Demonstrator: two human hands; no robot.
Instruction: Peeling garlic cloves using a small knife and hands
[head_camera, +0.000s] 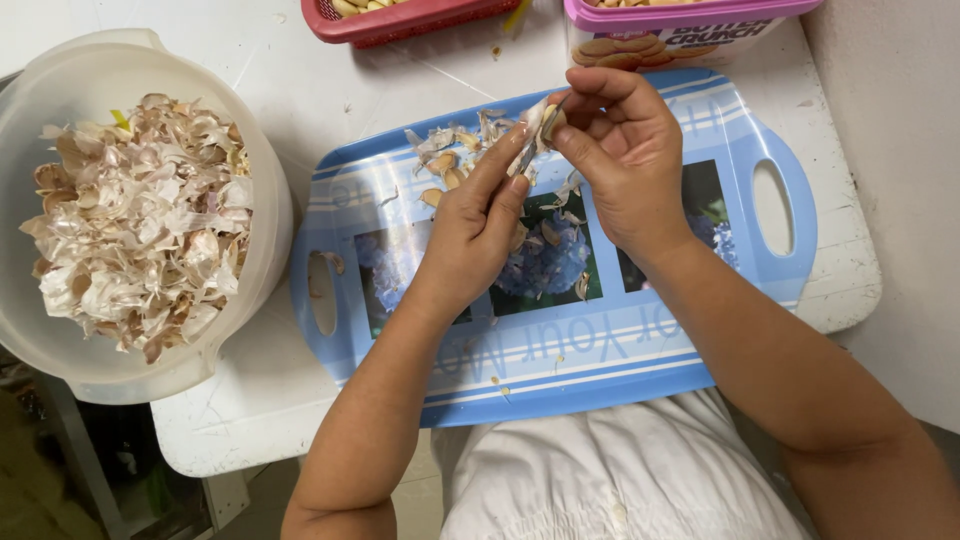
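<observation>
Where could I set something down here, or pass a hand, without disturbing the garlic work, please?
Bare tabletop lies between the skin-filled bowl, red basket and blue tray. The tray's near edge is bare. Its far end, under both hands, is littered with skins.

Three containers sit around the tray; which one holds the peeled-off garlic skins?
The big translucent white bowl left of the blue tray, heaped with papery skins. The red basket and pink-rimmed tub at the far edge hold pale pieces that look like peeled cloves.

Small pale garlic clove (551, 122), papery skin partly loose, held above blue tray, between fingertips.
</observation>
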